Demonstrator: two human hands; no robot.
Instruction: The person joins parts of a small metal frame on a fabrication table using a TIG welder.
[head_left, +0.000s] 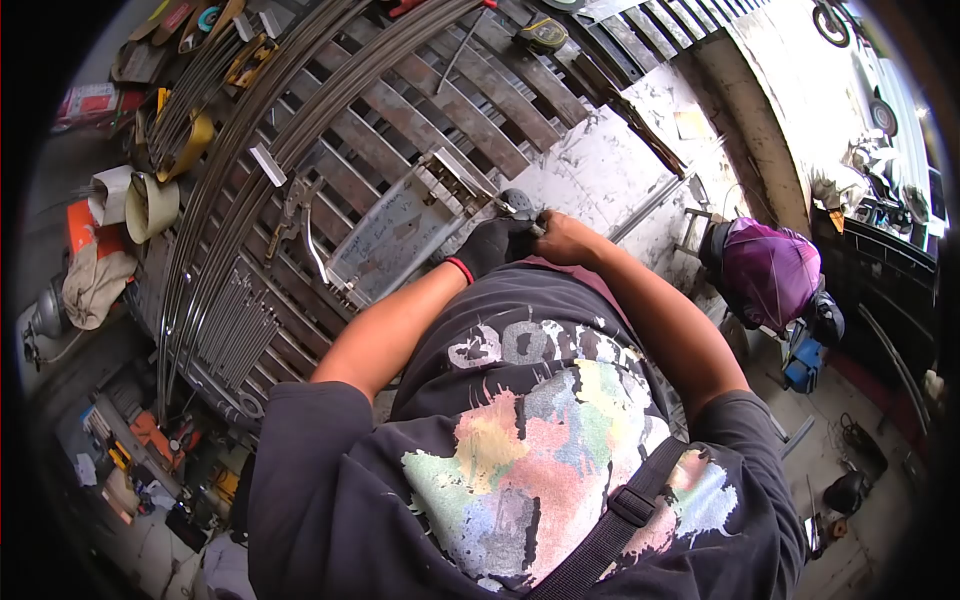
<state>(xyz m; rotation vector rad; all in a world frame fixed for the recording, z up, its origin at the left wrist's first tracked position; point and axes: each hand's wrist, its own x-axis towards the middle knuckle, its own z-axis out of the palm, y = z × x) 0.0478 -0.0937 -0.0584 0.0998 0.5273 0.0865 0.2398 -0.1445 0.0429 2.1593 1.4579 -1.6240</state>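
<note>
My left hand (492,246) wears a black glove with a red cuff and is closed in front of my waist. My bare right hand (566,240) meets it there, its fingers curled in against the glove. A small grey rounded piece (516,199) shows just beyond the two hands; I cannot tell what the fingers hold. Close to the glove, a grey metal tray-like frame (385,245) lies tilted across the slatted metal bench (375,147). A locking clamp (291,217) rests left of that frame.
Long bundled metal rods (225,150) run along the bench's left side. A tape measure (543,34) lies at the far end. To the right stands a stool with a purple-covered bundle (770,272). Tools (150,440) and a grey cloth (97,287) sit at the left.
</note>
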